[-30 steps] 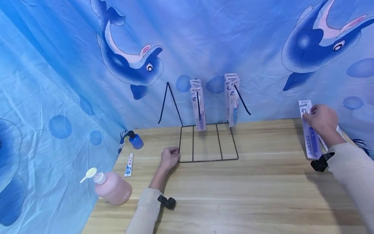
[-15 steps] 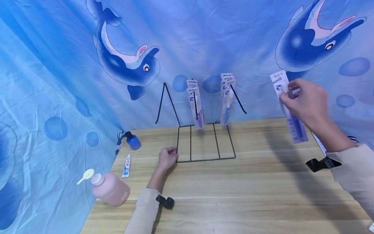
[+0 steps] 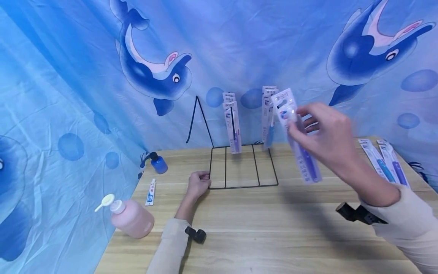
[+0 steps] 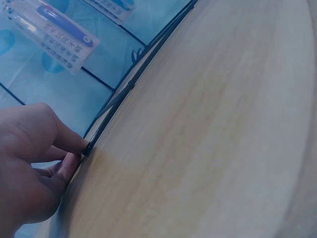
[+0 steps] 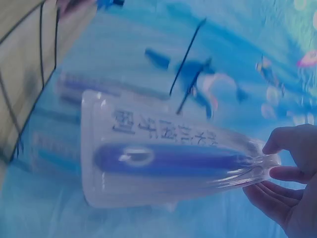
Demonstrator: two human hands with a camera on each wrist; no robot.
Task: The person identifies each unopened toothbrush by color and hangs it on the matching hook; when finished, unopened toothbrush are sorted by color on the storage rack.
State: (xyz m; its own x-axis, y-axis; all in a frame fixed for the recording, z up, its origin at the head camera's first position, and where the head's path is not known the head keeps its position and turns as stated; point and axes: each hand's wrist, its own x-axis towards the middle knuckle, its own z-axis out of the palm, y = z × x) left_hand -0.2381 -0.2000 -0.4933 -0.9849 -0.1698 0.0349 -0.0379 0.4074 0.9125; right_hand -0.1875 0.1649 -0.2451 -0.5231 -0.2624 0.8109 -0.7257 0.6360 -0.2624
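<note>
My right hand (image 3: 330,139) pinches a purple toothbrush in a clear blister pack (image 3: 309,163) by its upper part. It is held tilted in the air in front of the rack's right side. Close up in the right wrist view, thumb and fingers squeeze the narrow end of the toothbrush pack (image 5: 163,158). My left hand (image 3: 199,183) grips the front left corner of a black wire display rack (image 3: 251,187), fingertips on the wire. Toothbrush packs hang from the rack's middle hook (image 3: 234,125), and blue ones (image 3: 269,135) from its right hook. The left hook (image 3: 192,118) is bare.
Several packed toothbrushes (image 3: 391,163) lie at the table's right. Along the left side are a blue bottle (image 3: 159,164), a toothpaste tube (image 3: 150,192) and a pink pump bottle (image 3: 133,219). A blue dolphin-print curtain (image 3: 294,45) stands behind and at the left of the table.
My right hand has lifted the purple toothbrush pack from the table's right side and carried it left to near the rack's right hook. The left hand has stayed at the rack's corner.
</note>
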